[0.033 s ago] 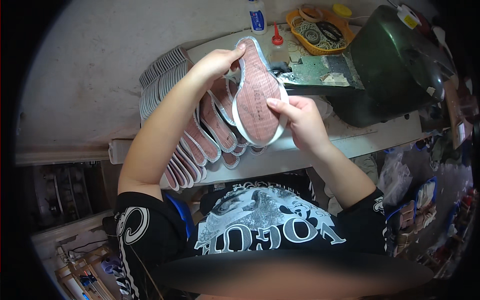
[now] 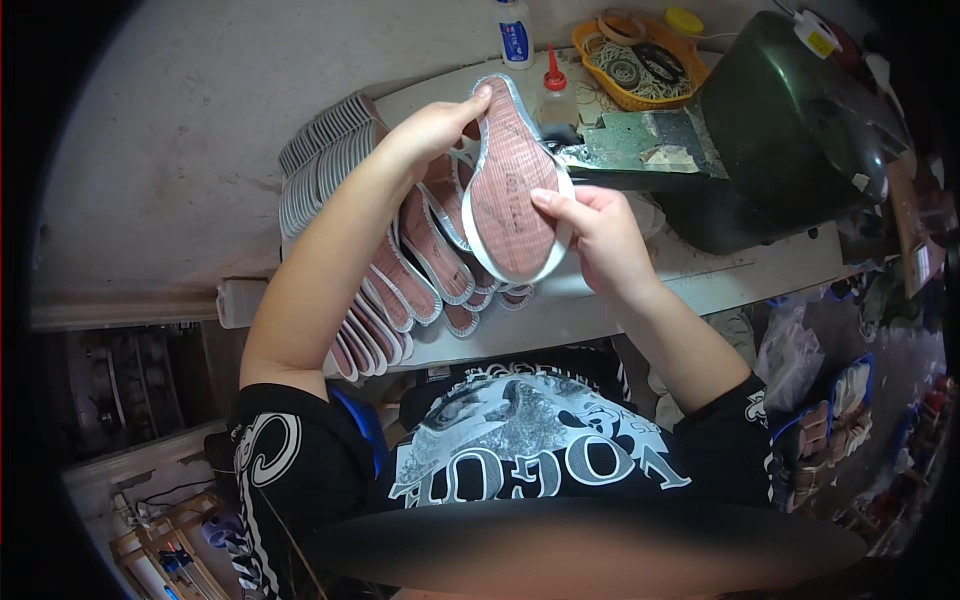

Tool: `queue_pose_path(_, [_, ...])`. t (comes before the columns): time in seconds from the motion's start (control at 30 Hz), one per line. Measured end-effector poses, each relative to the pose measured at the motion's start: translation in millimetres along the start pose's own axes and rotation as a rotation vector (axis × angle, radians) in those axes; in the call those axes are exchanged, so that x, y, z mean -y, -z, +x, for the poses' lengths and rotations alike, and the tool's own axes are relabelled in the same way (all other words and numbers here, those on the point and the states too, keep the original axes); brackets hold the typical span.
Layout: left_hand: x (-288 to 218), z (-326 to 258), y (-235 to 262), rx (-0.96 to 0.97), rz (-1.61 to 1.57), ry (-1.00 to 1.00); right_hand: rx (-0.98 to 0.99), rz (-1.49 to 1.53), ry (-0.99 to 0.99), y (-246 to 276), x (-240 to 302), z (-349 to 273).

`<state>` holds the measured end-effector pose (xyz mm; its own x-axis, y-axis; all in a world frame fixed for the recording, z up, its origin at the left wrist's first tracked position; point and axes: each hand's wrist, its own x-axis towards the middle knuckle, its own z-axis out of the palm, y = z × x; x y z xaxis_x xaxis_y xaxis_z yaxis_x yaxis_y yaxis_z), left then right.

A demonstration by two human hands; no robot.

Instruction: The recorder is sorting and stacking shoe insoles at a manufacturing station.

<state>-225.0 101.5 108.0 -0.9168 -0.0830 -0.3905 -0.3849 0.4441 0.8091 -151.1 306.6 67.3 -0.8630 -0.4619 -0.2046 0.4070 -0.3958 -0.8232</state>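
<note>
A pinkish, finely striped shoe insole [image 2: 512,215] with a pale silvery rim is held up above the worktable. My left hand [image 2: 436,128] pinches its narrow end, thumb on the striped face. At the wide end's right edge, my right hand [image 2: 600,228] grips it with the thumb on top and the fingers underneath. Similar insoles [image 2: 430,245] lie fanned out on the table beneath and left of it. Behind the held insole, a dark green machine [image 2: 790,130] reaches in from the right; the insole hides part of its tip.
A long row of stacked insoles [image 2: 330,150] stands along the wall at left. At the back are a white bottle with a blue label [image 2: 515,38], a red-tipped squeeze bottle [image 2: 556,85] and an orange basket [image 2: 630,95] of cords. The table edge [image 2: 560,325] curves before me.
The insole's wide end has shifted slightly up, and my right hand has moved a little up with it. My left hand keeps its pinch.
</note>
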Motion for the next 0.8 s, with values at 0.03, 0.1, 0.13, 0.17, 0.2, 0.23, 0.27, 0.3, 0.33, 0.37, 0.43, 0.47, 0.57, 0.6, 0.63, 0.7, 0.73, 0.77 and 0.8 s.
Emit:
queue_pose_path(0.03, [-9,-11,2,0.174,-0.156,0.1,-0.008,0.025,0.023,-1,0,5])
queue_pose_path(0.1, [5,-24,-1,0.28,-0.218,-0.008,-0.038,0.074,0.033,-8,3,10])
queue_pose_path(0.13, [9,-31,-2,0.383,-0.28,-0.113,-0.04,0.074,0.037,-12,4,10])
queue_pose_path(0.17, [8,-36,-3,0.434,-0.386,-0.083,-0.066,0.118,0.058,-16,5,9])
queue_pose_path(0.2, [8,-40,-5,0.425,-0.389,-0.085,-0.08,0.157,0.072,-19,5,9])
queue_pose_path(0.23, [9,-42,-8,0.381,-0.437,-0.058,-0.039,0.108,0.045,-14,1,9])
queue_pose_path(0.27, [11,-42,-10,0.338,-0.485,-0.031,-0.032,0.105,0.043,-17,2,5])
queue_pose_path(0.3, [13,-39,-12,0.329,-0.522,-0.021,0.024,0.081,-0.074,-21,4,-3])
queue_pose_path(0.33, [13,-39,-10,0.327,-0.525,-0.02,0.08,0.058,-0.192,-24,5,-9])
queue_pose_path(0.37, [10,-39,-9,0.32,-0.509,0.014,0.103,0.016,-0.244,-27,3,-12])
queue_pose_path(0.43, [0,-41,-6,0.298,-0.421,0.069,0.086,0.04,-0.181,-23,-3,-10])
queue_pose_path(0.47, [-5,-41,-5,0.304,-0.419,0.074,0.072,0.062,-0.116,-22,-5,-9])
queue_pose_path(0.57, [11,-14,4,-0.003,-0.025,-0.057,0.029,0.117,-0.071,-28,-8,-8])
queue_pose_path(0.6, [9,-2,10,0.01,-0.026,-0.057,-0.01,0.148,-0.032,-27,-8,-5])
queue_pose_path(0.63, [7,4,18,0.176,0.012,-0.144,-0.011,0.15,-0.039,-28,-7,-4])
queue_pose_path(0.7, [-3,17,26,0.475,0.064,-0.249,-0.023,0.157,0.005,-29,-5,1])
queue_pose_path(0.73, [-9,22,28,0.479,0.062,-0.248,-0.027,0.157,0.003,-30,-4,3])
queue_pose_path(0.77, [-17,25,30,0.549,0.116,-0.201,-0.031,0.179,0.016,-32,-4,6])
queue_pose_path(0.8, [-22,29,30,0.623,0.17,-0.153,-0.039,0.202,0.029,-33,-5,7])
